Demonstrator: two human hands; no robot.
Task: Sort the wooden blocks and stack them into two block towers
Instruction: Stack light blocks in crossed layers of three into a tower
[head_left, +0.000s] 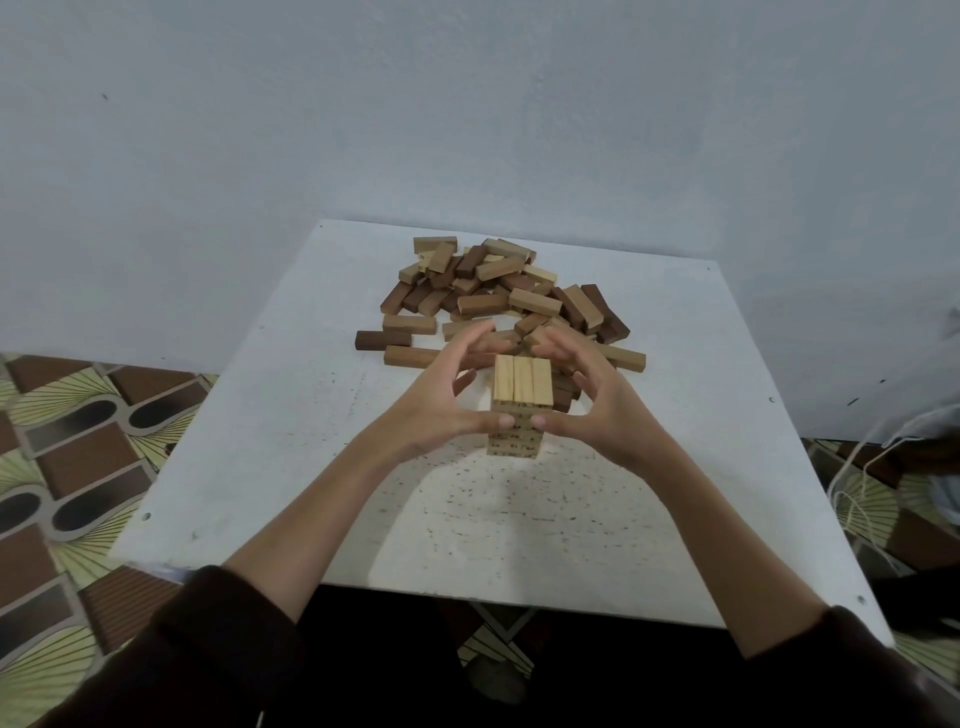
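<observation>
We cup our left hand (441, 395) and right hand (587, 400) around the pale tower (519, 410), fingers spread, thumbs touching its sides, apparently squaring it; the mixed pile (493, 296) waits behind.

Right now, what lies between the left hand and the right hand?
In the head view, the light block tower stands between the left hand and the right hand. Both thumbs reach its front face; the fingers arch around its top layer.

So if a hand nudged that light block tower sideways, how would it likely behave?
The tower is narrow and several layers tall, so it would probably tip rather than slide. Its loose, smooth blocks look apt to shift layer by layer. Both hands, left and right, flank it, probably squaring it.
</observation>
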